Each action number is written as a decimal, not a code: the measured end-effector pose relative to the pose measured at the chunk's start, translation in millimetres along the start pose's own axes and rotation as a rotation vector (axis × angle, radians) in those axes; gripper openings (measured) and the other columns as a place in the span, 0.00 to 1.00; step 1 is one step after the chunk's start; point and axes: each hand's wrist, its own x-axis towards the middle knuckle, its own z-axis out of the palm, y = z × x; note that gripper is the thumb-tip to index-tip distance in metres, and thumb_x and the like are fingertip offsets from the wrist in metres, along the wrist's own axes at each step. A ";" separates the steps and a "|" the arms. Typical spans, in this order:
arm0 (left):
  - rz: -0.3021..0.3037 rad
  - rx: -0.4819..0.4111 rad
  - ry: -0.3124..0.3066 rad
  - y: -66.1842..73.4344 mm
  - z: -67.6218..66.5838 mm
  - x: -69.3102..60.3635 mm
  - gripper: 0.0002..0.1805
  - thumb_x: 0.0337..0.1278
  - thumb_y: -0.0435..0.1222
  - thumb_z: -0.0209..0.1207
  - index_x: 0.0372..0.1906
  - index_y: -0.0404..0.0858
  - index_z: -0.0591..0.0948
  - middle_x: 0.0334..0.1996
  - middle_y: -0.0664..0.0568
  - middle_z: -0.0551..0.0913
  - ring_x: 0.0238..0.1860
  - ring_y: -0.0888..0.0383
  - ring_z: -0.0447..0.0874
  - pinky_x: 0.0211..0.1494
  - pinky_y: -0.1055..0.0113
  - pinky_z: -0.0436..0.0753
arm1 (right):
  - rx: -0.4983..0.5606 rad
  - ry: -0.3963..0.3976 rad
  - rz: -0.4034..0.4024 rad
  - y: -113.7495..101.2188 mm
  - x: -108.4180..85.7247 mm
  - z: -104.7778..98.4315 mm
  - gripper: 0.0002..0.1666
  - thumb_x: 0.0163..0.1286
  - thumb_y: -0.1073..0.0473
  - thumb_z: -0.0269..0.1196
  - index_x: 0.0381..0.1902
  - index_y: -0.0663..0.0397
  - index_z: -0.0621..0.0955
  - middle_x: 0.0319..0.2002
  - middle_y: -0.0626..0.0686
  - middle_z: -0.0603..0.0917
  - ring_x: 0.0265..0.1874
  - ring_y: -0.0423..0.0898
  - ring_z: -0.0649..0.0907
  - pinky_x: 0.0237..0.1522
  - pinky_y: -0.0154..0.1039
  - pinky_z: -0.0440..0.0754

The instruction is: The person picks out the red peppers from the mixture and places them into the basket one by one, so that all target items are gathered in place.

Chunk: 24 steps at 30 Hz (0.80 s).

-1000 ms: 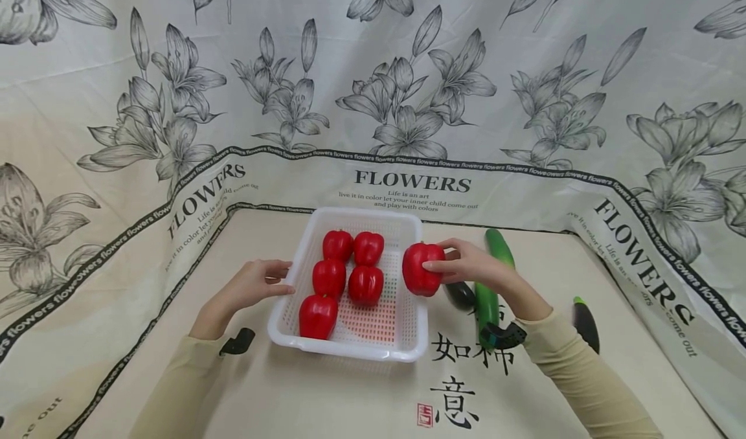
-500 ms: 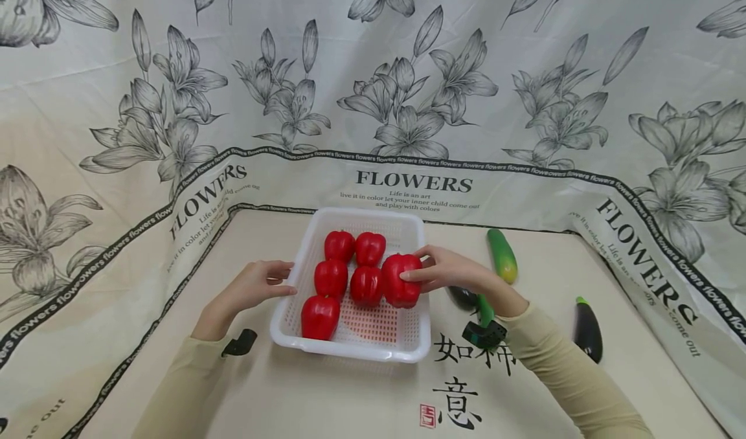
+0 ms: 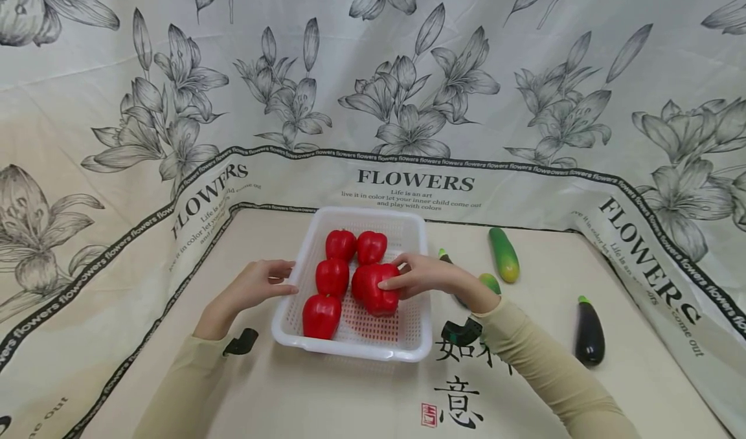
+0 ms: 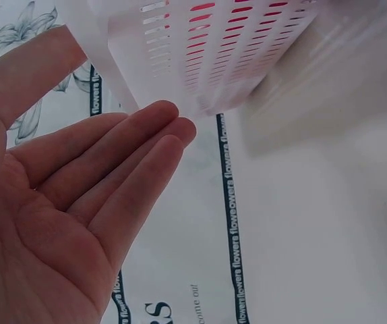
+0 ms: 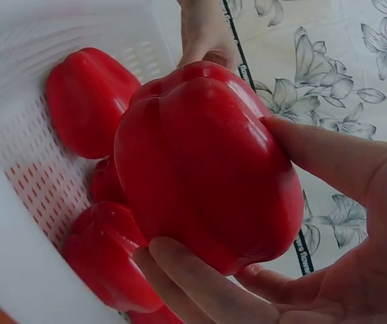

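Observation:
In the head view a white perforated plastic basket (image 3: 350,353) holds several red bell peppers (image 3: 322,316). Over its right half my right hand (image 3: 422,275) grips another red bell pepper (image 3: 383,302), thumb on one side and fingers on the other. This held pepper (image 5: 207,162) fills the middle of the right wrist view and partly covers a pepper in the basket. Whether it touches the basket floor cannot be seen. My left hand (image 3: 259,286) is at the basket's left rim. Its fingers (image 4: 136,172) are straight along the outer wall, with the thumb near the rim.
Right of the basket lie a green cucumber-like vegetable (image 3: 504,255) and a dark eggplant (image 3: 591,335). Another dark vegetable (image 3: 445,256) and a green one (image 3: 491,283) are partly hidden by the right forearm. Flower-printed cloth (image 3: 419,115) rises behind the table.
My right hand has carried the gripped bell pepper leftward, from the basket's right rim to over its inside, beside the other peppers. The left hand has stayed at the rim.

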 end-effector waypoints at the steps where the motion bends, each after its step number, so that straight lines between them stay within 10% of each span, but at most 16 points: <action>1: -0.001 0.001 0.001 -0.1 -0.2 -0.2 0.33 0.50 0.43 0.68 0.60 0.33 0.74 0.52 0.41 0.82 0.53 0.45 0.81 0.52 0.54 0.83 | 0.000 -0.011 -0.008 -0.8 1.5 1.7 0.37 0.58 0.49 0.69 0.58 0.63 0.68 0.48 0.59 0.80 0.39 0.48 0.84 0.43 0.43 0.86; 24: 0.012 0.007 0.004 -3.3 -0.4 1.4 0.34 0.49 0.45 0.68 0.60 0.33 0.75 0.52 0.41 0.82 0.52 0.45 0.81 0.52 0.54 0.84 | -0.195 -0.098 -0.019 -1.3 26.1 29.5 0.22 0.57 0.51 0.70 0.45 0.58 0.79 0.35 0.52 0.83 0.34 0.47 0.82 0.43 0.47 0.86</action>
